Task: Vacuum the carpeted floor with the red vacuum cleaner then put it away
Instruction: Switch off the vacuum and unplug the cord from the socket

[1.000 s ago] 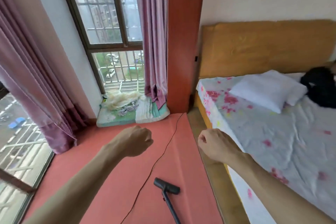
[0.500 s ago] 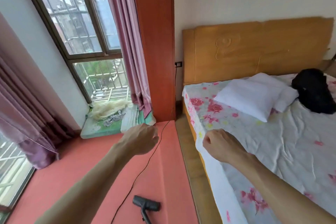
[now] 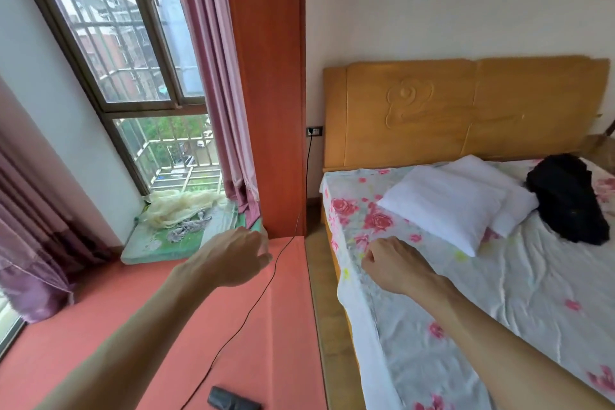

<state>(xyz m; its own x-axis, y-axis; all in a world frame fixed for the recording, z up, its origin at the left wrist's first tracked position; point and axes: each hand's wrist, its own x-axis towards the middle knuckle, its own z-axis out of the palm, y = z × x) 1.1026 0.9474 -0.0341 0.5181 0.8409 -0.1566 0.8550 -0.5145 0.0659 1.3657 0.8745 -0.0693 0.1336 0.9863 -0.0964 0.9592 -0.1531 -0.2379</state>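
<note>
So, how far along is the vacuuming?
Done: the cord is plugged into the socket. In hand: nothing; the left hand and right hand hover, off the floor head lying on the carpet. Left: at least unplugging and storing it; whether the carpet is vacuumed does not show.

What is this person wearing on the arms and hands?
Nothing visible. Left grip and right grip are bare hands: no gloves, rings or watch. The left forearm and right forearm are bare to the frame's edge; no sleeve shows.
</note>
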